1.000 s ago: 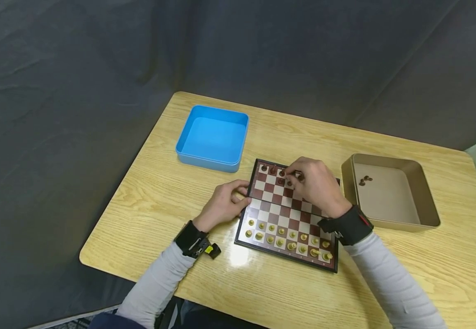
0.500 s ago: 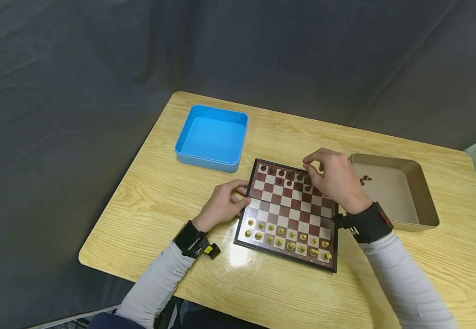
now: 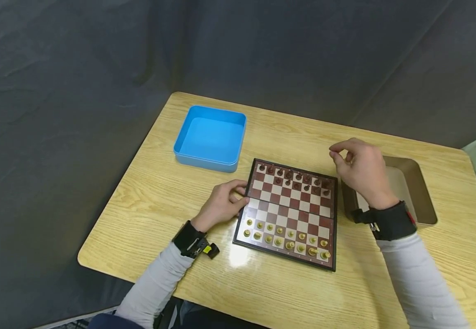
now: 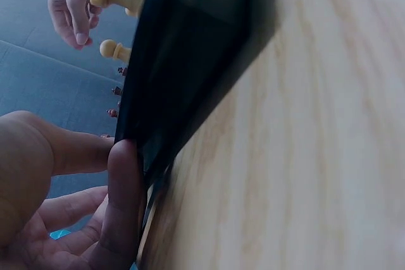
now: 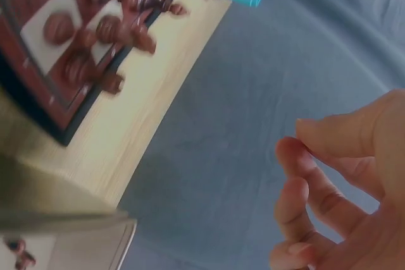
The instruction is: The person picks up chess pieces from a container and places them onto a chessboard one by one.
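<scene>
A folding chessboard point(image 3: 279, 205) lies on the table, cream pieces point(image 3: 289, 246) in two rows on its near side, dark brown pieces point(image 3: 289, 175) along the far side. My left hand point(image 3: 221, 205) grips the board's left edge. Its thumb and fingers meet the dark rim point(image 4: 136, 93) in the left wrist view. Over the left side of a beige box point(image 3: 420, 192) hovers my right hand point(image 3: 363, 171). Its thumb and index fingertips come together with nothing visible between them, as the right wrist view shows. Small dark pieces point(image 5: 22, 256) lie inside the box.
A blue box point(image 3: 211, 139) with nothing visible in it stands behind the board to the left. The wooden table point(image 3: 147, 219) has its far edge close to a dark curtain point(image 3: 262, 55).
My right hand has left the dark pieces and moved right, toward the beige box, uncovering the board's far-right pieces. The left hand keeps its hold on the board.
</scene>
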`<state>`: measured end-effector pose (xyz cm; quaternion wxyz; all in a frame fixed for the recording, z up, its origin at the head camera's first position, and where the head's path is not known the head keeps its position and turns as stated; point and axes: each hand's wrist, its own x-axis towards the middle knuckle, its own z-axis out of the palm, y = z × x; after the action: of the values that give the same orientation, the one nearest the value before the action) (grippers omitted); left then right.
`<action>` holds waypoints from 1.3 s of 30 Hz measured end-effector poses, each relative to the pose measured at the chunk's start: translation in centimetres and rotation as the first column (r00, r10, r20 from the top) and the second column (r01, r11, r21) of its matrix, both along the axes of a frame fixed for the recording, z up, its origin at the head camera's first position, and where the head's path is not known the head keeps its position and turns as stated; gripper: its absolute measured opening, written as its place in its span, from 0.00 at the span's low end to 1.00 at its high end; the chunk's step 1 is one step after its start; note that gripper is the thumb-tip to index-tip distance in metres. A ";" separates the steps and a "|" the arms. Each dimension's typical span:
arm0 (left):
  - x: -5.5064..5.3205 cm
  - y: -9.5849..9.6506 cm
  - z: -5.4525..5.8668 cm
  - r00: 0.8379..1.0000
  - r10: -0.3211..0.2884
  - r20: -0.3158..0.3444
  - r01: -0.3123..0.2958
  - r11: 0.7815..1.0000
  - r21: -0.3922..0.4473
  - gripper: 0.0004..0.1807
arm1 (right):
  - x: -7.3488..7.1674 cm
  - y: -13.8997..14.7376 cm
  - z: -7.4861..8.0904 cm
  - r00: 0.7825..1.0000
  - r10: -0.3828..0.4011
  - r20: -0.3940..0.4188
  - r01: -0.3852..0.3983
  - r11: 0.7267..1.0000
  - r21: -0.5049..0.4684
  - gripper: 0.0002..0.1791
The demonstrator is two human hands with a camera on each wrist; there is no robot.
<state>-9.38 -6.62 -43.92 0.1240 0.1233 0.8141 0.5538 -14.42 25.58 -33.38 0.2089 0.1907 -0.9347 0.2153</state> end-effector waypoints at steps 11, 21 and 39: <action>0.0 -0.1 0.0 1.000 0.003 0.003 -0.003 1.000 -0.012 0.26 | 0.5 3.5 0.1 0.992 -0.115 0.043 0.116 0.993 -0.023 0.08; 0.0 -0.1 -0.1 1.000 0.003 0.006 -0.003 1.000 -0.009 0.26 | 1.4 6.4 -1.1 0.964 -0.190 0.186 0.185 0.982 0.042 0.11; 0.0 -0.1 0.1 1.000 0.006 0.010 -0.005 1.000 -0.013 0.26 | 1.5 8.5 -3.5 0.815 -0.237 0.528 0.179 0.971 0.160 0.16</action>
<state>-9.35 -6.75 -43.86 0.1274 0.1174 0.8174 0.5495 -12.93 34.13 -36.91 -0.0524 0.0290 -0.9803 0.1880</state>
